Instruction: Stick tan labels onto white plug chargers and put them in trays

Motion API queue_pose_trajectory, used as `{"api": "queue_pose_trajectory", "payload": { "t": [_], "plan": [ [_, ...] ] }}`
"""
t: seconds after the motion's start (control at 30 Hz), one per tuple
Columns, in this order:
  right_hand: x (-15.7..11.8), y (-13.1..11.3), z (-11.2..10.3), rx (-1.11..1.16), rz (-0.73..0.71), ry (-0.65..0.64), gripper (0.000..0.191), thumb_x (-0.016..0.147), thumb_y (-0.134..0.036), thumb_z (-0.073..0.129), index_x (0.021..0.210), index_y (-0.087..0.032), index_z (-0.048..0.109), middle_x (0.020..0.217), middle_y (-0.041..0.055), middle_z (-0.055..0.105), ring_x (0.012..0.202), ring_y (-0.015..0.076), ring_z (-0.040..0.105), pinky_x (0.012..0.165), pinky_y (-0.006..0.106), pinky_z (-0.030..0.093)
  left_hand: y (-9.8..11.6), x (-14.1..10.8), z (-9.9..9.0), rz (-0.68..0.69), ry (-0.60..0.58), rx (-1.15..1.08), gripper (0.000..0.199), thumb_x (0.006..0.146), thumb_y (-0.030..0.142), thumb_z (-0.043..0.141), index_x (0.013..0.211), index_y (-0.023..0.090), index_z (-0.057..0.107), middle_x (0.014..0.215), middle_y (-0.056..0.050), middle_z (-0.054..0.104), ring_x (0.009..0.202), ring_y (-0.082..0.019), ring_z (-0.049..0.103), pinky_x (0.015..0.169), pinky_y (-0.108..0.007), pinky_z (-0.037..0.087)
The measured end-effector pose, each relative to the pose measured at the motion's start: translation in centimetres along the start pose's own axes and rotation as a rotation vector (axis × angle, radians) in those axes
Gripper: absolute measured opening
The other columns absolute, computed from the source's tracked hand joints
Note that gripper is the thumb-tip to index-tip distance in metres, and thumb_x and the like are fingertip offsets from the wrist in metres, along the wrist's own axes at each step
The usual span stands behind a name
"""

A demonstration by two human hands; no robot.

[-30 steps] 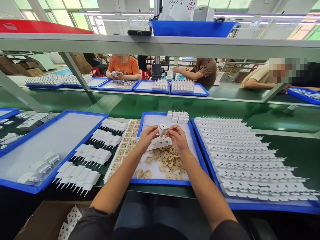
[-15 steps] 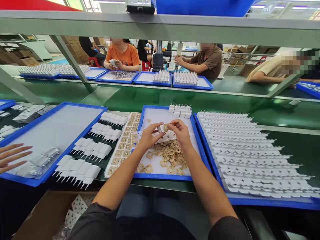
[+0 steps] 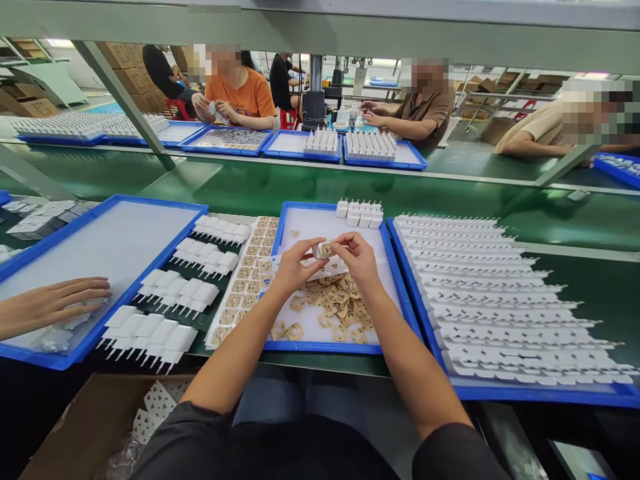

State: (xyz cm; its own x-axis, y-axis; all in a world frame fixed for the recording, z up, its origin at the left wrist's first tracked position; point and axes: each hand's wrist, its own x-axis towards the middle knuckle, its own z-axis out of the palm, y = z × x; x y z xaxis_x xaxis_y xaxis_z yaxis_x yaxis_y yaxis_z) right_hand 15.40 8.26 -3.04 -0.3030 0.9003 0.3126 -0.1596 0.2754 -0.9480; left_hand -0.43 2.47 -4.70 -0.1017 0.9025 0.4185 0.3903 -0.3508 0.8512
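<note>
Over the middle tray, my left hand (image 3: 296,265) grips a small white plug adapter (image 3: 317,252) between thumb and fingers. A tan cut-out sticker (image 3: 327,249) lies against the adapter's end face. With its fingertips closed at the sticker's right edge, my right hand (image 3: 357,257) pinches it; the fingers partly hide that edge. Below both hands, a heap of loose tan stickers (image 3: 340,297) lies in the blue-rimmed tray (image 3: 330,347). A white backing sheet (image 3: 337,268) is partly visible just under my fingers. Several finished-looking white adapters (image 3: 360,215) stand at the tray's far end.
Sticker sheets (image 3: 243,280) lie left of the tray, beside rows of white adapters (image 3: 150,333). A co-worker's hand (image 3: 60,303) rests over clear bags in the left tray (image 3: 125,227). Rows of white adapters fill the right tray (image 3: 550,395). Several people sit beyond the green belt (image 3: 280,183).
The tan sticker has come closer against the adapter's face, with my right fingers moving slightly left. The co-worker's hand has reached right into the left tray. The view has shifted slightly.
</note>
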Motion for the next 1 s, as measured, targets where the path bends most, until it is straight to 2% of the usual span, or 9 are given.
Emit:
{"api": "queue_pose_trajectory", "payload": {
  "t": [0.4, 0.83, 1.0],
  "plan": [
    [-0.3, 0.0, 0.1, -0.12, -0.06, 0.011, 0.018, 0.08, -0.038, 0.067, 0.084, -0.023, 0.061, 0.085, 0.0005, 0.063, 0.085, 0.0164, 0.062, 0.077, 0.03, 0.053, 0.2, 0.0, -0.1, 0.028, 0.011, 0.043, 0.044, 0.08, 0.037, 0.072, 0.12, 0.024, 0.063, 0.116, -0.007, 0.066, 0.106, -0.021, 0.064, 0.089, -0.036, 0.06],
    [-0.7, -0.3, 0.6, -0.242, -0.147, 0.051, 0.017, 0.082, -0.037, 0.068, 0.087, -0.023, 0.061, 0.084, 0.0011, 0.064, 0.078, 0.016, 0.062, 0.072, 0.031, 0.055, 0.2, -0.1, 0.0, 0.1, 0.013, 0.134, 0.038, 0.083, 0.034, 0.068, 0.12, 0.025, 0.063, 0.116, -0.006, 0.067, 0.106, -0.02, 0.063, 0.087, -0.034, 0.059],
    [-1.2, -0.5, 0.9, -0.412, -0.245, 0.069, 0.012, 0.085, -0.034, 0.064, 0.088, -0.023, 0.06, 0.083, 0.0017, 0.064, 0.078, 0.0173, 0.061, 0.074, 0.033, 0.053, 0.5, -0.1, 0.1, 0.127, 0.033, 0.184, 0.035, 0.084, 0.03, 0.067, 0.118, 0.025, 0.063, 0.115, -0.006, 0.068, 0.107, -0.021, 0.063, 0.088, -0.034, 0.058]
  ]
}}
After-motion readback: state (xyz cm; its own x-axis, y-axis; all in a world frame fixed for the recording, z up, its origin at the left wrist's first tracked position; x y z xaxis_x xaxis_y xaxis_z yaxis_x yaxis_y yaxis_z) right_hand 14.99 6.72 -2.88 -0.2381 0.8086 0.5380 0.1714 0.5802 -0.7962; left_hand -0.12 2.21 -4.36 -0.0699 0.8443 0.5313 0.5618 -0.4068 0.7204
